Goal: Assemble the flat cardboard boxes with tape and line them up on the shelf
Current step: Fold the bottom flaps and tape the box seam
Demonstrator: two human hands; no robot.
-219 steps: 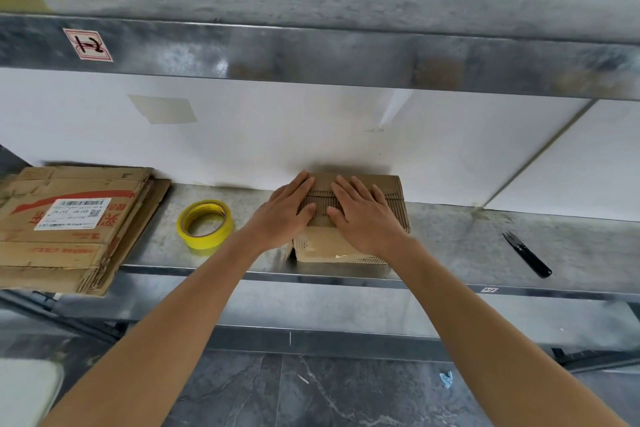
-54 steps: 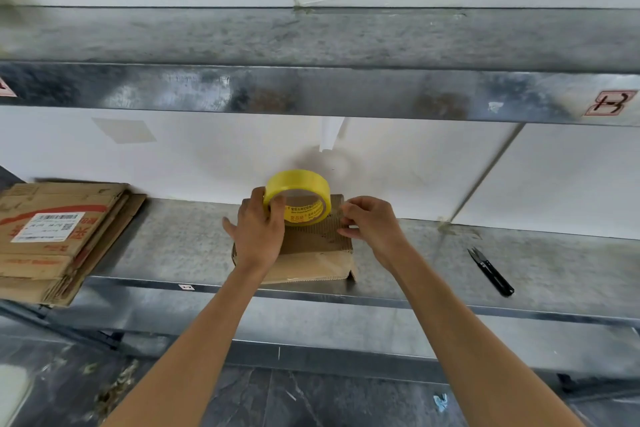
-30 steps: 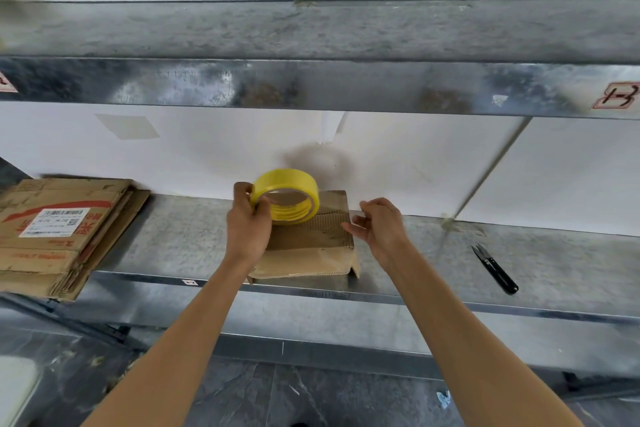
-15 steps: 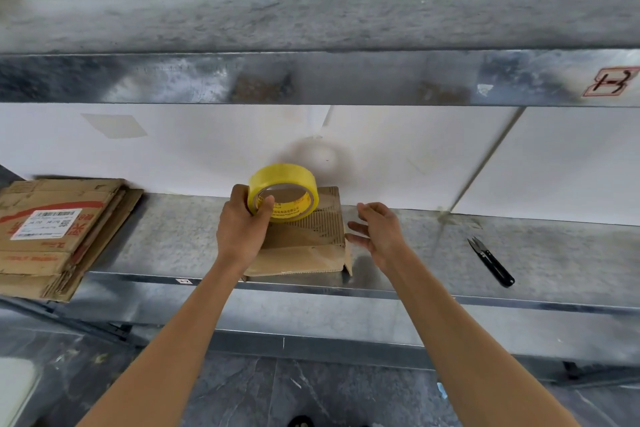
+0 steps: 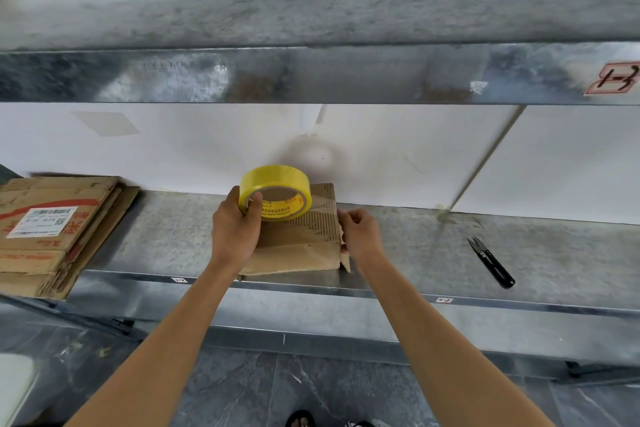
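Observation:
A small brown cardboard box (image 5: 298, 255) lies on the metal shelf (image 5: 166, 239), near its front edge. My left hand (image 5: 235, 232) grips a yellow tape roll (image 5: 275, 180) and holds it on edge over the box's back left part. A clear, shiny strip of tape seems to run from the roll across the box top toward the right. My right hand (image 5: 362, 239) is at the box's right edge with its fingers curled round that edge. A stack of flat cardboard boxes (image 5: 52, 236) with a white label lies at the shelf's left end.
Black thread snips (image 5: 490, 262) lie on the shelf to the right of the box. An upper metal shelf (image 5: 311, 73) hangs low overhead. A white wall backs the shelf. Grey stone floor and my feet show below.
My right hand has moved in from beside the box and curled onto its right edge. My left hand keeps the tape roll over the box, which has hardly moved.

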